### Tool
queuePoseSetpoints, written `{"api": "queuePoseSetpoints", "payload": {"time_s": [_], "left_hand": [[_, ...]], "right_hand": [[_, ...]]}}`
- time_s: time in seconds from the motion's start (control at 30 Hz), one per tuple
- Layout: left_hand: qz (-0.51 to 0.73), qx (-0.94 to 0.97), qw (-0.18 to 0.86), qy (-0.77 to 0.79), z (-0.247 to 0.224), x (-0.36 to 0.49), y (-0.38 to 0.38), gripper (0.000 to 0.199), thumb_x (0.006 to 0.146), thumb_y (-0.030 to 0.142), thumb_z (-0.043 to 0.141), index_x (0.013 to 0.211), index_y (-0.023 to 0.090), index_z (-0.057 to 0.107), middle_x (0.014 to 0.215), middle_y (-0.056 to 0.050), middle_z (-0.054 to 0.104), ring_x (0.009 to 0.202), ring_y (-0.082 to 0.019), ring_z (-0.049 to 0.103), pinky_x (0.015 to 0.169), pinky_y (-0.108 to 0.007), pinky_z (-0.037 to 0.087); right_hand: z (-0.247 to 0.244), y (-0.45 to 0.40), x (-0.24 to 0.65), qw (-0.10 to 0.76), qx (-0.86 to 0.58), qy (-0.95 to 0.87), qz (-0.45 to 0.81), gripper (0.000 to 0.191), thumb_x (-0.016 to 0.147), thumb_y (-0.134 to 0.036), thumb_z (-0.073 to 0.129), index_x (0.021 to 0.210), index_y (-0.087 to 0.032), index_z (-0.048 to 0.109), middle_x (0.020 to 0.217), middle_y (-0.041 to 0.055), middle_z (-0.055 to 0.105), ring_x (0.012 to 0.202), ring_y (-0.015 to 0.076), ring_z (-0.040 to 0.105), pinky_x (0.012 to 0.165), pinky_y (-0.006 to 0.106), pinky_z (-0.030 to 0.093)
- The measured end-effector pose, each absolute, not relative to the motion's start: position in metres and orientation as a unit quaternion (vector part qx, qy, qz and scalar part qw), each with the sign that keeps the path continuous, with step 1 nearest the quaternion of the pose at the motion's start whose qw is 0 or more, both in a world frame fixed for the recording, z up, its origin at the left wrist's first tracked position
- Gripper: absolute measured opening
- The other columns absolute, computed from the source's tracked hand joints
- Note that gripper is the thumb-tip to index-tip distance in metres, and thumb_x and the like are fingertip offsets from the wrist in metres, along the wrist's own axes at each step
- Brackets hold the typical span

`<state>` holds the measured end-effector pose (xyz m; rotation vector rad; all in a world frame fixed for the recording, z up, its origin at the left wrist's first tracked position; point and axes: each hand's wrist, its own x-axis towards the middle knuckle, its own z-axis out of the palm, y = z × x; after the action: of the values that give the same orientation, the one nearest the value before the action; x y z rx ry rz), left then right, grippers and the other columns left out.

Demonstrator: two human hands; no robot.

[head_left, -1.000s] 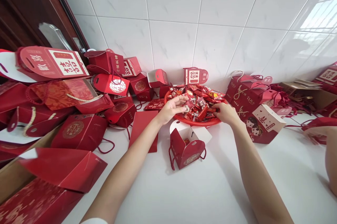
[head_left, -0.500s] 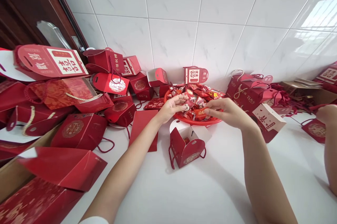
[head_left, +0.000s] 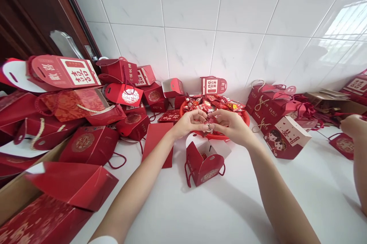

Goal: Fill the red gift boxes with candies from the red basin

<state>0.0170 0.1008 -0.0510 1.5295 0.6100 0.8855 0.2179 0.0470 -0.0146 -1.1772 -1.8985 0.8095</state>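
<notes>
Wrapped candies fill a round red basin by the wall. Over its near edge, my left hand and my right hand meet fingertip to fingertip. Both are pinched on a small wrapped candy with a pale, dark-marked patch; other pieces between them cannot be told apart. Just in front of the basin stands a small red gift box, its flaps open and cord handles hanging at the sides. Something small and red lies inside it.
Many red gift boxes are piled at the left. More boxes stand right of the basin, near a flat red box on its other side. At the far right, another person's hand is beside a small red box.
My right hand has moved left to meet my left hand. The orange-red candy it held is no longer distinguishable. The camera view has shifted slightly.
</notes>
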Motion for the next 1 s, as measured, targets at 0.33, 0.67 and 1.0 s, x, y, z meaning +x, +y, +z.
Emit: {"api": "queuePoseSetpoints", "payload": {"time_s": [0.33, 0.67, 1.0], "left_hand": [[-0.009, 0.830, 0.241, 0.503, 0.008, -0.007, 0.047, 0.032, 0.079, 0.051, 0.063, 0.080, 0.020, 0.055, 0.088, -0.004, 0.064, 0.075, -0.021, 0.058, 0.061, -0.029, 0.038], [-0.071, 0.845, 0.252, 0.467, 0.015, -0.018, 0.045, 0.046, 0.072, 0.046, 0.071, 0.110, 0.021, 0.065, 0.107, -0.006, 0.069, 0.101, -0.026, 0.063, 0.075, -0.028, 0.044], [-0.087, 0.878, 0.243, 0.404, 0.017, -0.018, 0.034, 0.062, 0.055, 0.051, 0.085, 0.108, 0.023, 0.071, 0.098, -0.002, 0.067, 0.094, -0.025, 0.060, 0.073, -0.026, 0.044]], "right_hand": [[0.003, 0.025, 0.220, 0.256, -0.461, -0.801, 0.282, 0.020, 0.080, -0.023, 0.064, 0.099, -0.018, 0.068, 0.077, 0.0001, 0.068, 0.071, 0.0162, 0.062, 0.068, 0.028, 0.047], [0.000, 0.016, 0.219, 0.078, -0.609, -0.782, 0.105, 0.018, 0.086, -0.037, 0.066, 0.079, -0.021, 0.062, 0.082, 0.0043, 0.070, 0.074, 0.0202, 0.063, 0.056, 0.028, 0.035], [0.009, -0.008, 0.210, -0.052, -0.563, -0.816, 0.120, 0.042, 0.067, -0.048, 0.084, 0.095, -0.022, 0.068, 0.091, 0.0055, 0.071, 0.083, 0.0249, 0.065, 0.060, 0.027, 0.037]]}}
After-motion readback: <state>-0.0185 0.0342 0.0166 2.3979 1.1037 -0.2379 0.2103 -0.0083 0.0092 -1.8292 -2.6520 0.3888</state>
